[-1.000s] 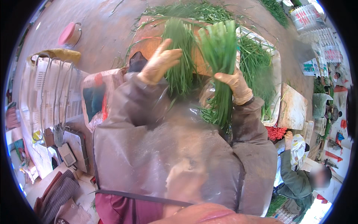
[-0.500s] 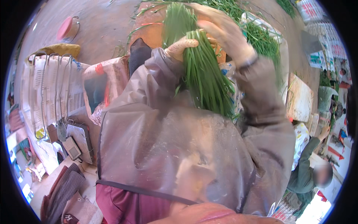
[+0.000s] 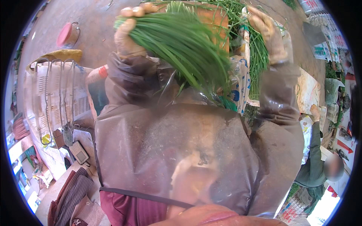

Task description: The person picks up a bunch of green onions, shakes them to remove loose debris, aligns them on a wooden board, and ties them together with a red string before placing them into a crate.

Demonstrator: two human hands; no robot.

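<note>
My left hand (image 3: 127, 34), in a light glove, is closed around the cut end of a thick bunch of long green chive-like leaves (image 3: 181, 43). The bunch lies slanted, its tips fanning down to the right over my chest. My right hand (image 3: 267, 33), also gloved, is raised at the upper right, apart from the bunch, with its back toward me. It hovers over a pile of loose green leaves (image 3: 258, 64); its fingers are hidden. A clear plastic apron (image 3: 177, 150) covers my brown sleeves and front.
An orange board (image 3: 213, 17) and a blue-patterned white bag (image 3: 238, 81) lie under the greens. White plastic crates (image 3: 49, 98) stand at left, with a pink bowl (image 3: 67, 35) on the ground beyond. Another person in green (image 3: 315, 165) crouches at lower right.
Both hands held green bunches side by side, then joined them into one. Now my left hand alone holds the bunch, swung sideways, and my right hand has moved off to the right.
</note>
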